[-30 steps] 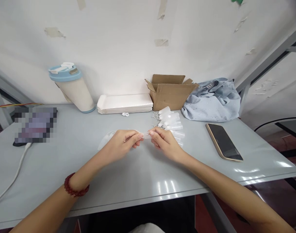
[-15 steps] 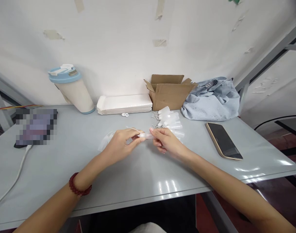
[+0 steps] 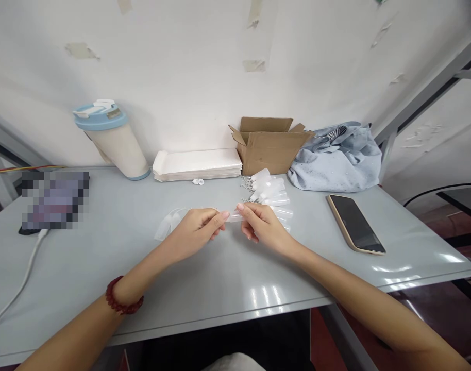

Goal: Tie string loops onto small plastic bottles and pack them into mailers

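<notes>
Between my two hands, a small translucent plastic tube (image 3: pixel 234 217) is held above the table. My left hand (image 3: pixel 199 226) pinches its left end, thumb on top. At the other end my right hand (image 3: pixel 261 221) grips it between thumb and bent fingers. A thin pale cord shows by my left fingers. Beside my left hand lie clear plastic pieces (image 3: pixel 165 226) with thin loops, partly hidden by that hand. Just behind my right hand is a pile of similar translucent tubes (image 3: pixel 272 188) with small grey tips.
Along the wall stand a cream tumbler (image 3: pixel 117 149) with a blue lid, a stack of white envelopes (image 3: pixel 199 164), an open cardboard box (image 3: pixel 268 152) and a light blue cloth bag (image 3: pixel 336 162). Phones lie left (image 3: pixel 57 201) and right (image 3: pixel 355 224). Small white rings (image 3: pixel 198 181) sit before the envelopes.
My left thumb and fingers have closed further over the left end of the tube, hiding its white end. My right hand has hardly moved. The view has shifted slightly.
</notes>
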Motion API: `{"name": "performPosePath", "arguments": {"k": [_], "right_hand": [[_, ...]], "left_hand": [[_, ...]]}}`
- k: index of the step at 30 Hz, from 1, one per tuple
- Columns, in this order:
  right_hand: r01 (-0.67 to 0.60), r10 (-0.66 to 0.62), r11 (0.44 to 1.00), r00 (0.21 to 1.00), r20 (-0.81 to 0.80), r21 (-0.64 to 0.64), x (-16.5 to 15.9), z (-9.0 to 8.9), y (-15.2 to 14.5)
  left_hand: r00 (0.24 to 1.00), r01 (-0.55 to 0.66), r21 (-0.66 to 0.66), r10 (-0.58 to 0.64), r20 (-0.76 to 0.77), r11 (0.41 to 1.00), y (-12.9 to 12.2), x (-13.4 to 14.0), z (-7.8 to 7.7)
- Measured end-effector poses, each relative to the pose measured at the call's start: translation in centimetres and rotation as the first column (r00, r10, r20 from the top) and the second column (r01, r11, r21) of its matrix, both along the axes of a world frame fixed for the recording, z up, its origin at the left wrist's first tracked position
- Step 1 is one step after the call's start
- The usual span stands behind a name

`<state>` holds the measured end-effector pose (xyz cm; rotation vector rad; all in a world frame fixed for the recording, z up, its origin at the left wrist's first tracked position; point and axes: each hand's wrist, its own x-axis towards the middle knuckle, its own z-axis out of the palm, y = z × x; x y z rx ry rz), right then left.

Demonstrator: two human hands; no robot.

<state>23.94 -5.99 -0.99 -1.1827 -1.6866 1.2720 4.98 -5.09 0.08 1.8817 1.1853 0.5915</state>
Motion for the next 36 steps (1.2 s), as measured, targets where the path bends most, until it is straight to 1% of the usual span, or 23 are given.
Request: {"name": "performPosePath", "arguments": {"k": [1,3,4,6,7,8,9,11,14,17,19,21,23,25,27,29,30,31,32,33,34,35,36], "right_hand": [[0.000,-0.001,0.999,0.999,0.032,0.044,0.0,-0.1,0.0],[-0.004,-0.020,0.982,0.992,0.123,0.191,-0.1,-0.4,-0.1],[-0.013,-0.038,0.958,0.985,0.170,0.287,-0.1,-0.6,-0.1],[-0.052,-0.073,0.881,0.967,0.243,0.470,0.0,-1.1,-0.1],[-0.077,-0.083,0.841,0.960,0.269,0.535,0.0,-1.3,-0.1],[-0.099,-0.090,0.810,0.953,0.289,0.578,0.0,-1.4,-0.1],[-0.114,-0.094,0.792,0.948,0.303,0.599,0.1,-1.5,-0.1],[-0.115,-0.093,0.800,0.946,0.311,0.589,0.1,-1.4,-0.3],[-0.079,-0.061,0.873,0.962,0.268,0.481,0.0,-0.8,-0.5],[-0.053,-0.001,0.950,0.985,0.174,0.306,-0.1,-0.3,-0.7],[-0.046,0.034,0.984,0.997,0.072,0.175,-0.1,-0.2,-0.6],[-0.058,0.059,0.998,0.996,-0.071,0.010,-0.1,-0.1,-0.5],[-0.111,0.071,0.979,0.973,-0.218,-0.174,0.0,0.0,-0.3],[-0.181,0.078,0.928,0.948,-0.307,-0.325,0.0,0.1,-0.1],[-0.224,0.082,0.881,0.940,-0.331,-0.417,0.0,0.1,0.0],[-0.219,0.086,0.870,0.949,-0.302,-0.442,0.0,0.3,0.0],[-0.194,0.087,0.890,0.961,-0.264,-0.412,-0.1,0.3,-0.1],[-0.148,0.082,0.928,0.976,-0.202,-0.341,-0.1,0.4,-0.2],[-0.087,0.062,0.971,0.991,-0.117,-0.224,0.0,0.6,-0.2],[-0.022,0.021,0.998,1.000,-0.019,-0.067,0.1,0.7,-0.2],[0.031,-0.040,0.993,0.996,0.080,0.110,0.3,0.8,-0.1],[0.068,-0.118,0.956,0.979,0.165,0.284,0.7,1.0,0.1],[0.082,-0.193,0.906,0.953,0.232,0.415,1.1,1.1,0.4]], "left_hand": [[1.000,-0.013,-0.025,0.013,0.014,1.000,0.0,0.0,0.0],[0.998,-0.032,-0.092,0.037,0.052,0.995,0.1,-0.1,0.2],[0.996,-0.033,-0.128,0.042,0.072,0.991,0.1,-0.1,0.3],[0.993,-0.016,-0.187,0.038,0.114,0.982,0.1,-0.1,0.5],[0.990,-0.002,-0.206,0.031,0.138,0.979,0.1,-0.1,0.6],[0.987,0.009,-0.217,0.026,0.158,0.976,0.1,-0.1,0.6],[0.985,0.016,-0.219,0.022,0.173,0.976,0.1,0.0,0.6],[0.985,0.017,-0.196,0.018,0.173,0.980,0.0,0.0,0.6],[0.994,0.000,-0.107,0.012,0.111,0.994,-0.2,0.2,0.5],[0.999,-0.013,0.076,0.009,0.043,0.997,-0.5,0.3,0.4],[1.000,0.001,0.234,0.001,-0.009,0.972,-0.7,0.3,0.3],[0.999,0.034,0.359,-0.018,-0.050,0.933,-0.7,0.2,0.3],[0.996,0.071,0.429,-0.041,-0.080,0.901,-0.7,0.1,0.1],[0.992,0.099,0.465,-0.053,-0.111,0.880,-0.6,0.0,0.0],[0.990,0.117,0.480,-0.064,-0.125,0.869,-0.4,0.0,-0.1],[0.989,0.137,0.479,-0.096,-0.109,0.867,-0.2,0.0,-0.2],[0.989,0.143,0.474,-0.111,-0.095,0.869,-0.1,-0.1,-0.1],[0.990,0.138,0.465,-0.112,-0.084,0.875,0.1,-0.3,-0.1],[0.993,0.118,0.452,-0.094,-0.076,0.884,0.3,-0.5,0.0],[0.996,0.078,0.438,-0.052,-0.072,0.896,0.7,-0.8,0.1],[0.997,0.024,0.424,0.009,-0.075,0.905,1.1,-1.3,0.2],[0.993,-0.042,0.412,0.083,-0.082,0.910,1.7,-1.8,0.2],[0.984,-0.103,0.410,0.155,-0.093,0.906,2.3,-2.4,0.2]]}}
